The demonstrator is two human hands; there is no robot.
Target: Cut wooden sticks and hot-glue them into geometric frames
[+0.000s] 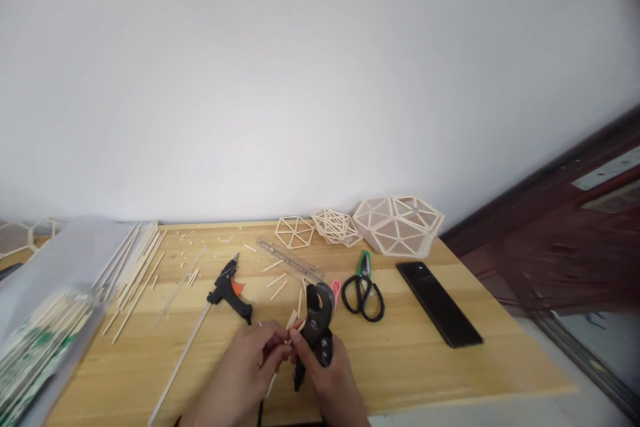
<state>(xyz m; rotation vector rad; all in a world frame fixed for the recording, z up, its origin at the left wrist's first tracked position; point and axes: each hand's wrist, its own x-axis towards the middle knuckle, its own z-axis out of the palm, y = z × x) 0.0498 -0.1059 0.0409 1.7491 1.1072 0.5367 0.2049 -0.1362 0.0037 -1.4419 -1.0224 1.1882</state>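
Near the front edge of the wooden table, my two hands meet with their fingertips close together. My right hand (330,377) grips a black hand cutter (316,330), its thick head pointing away from me. The fingers of my left hand (253,363) pinch a short pale wooden stick (291,319) beside the cutter. Exactly where stick and blade meet is hidden by the fingers. Left of the hands lies a black glue gun (227,288) with an orange trigger and a long glue stick (180,360) running from its back.
Scissors (363,290) and a black phone (440,303) lie to the right. Behind are a clear ruler (290,259), cut stick pieces (279,290), stick-built hexagons (294,232) and a dome-like frame (399,225) against the wall. Long sticks (140,263) and a plastic bag (45,347) fill the left.
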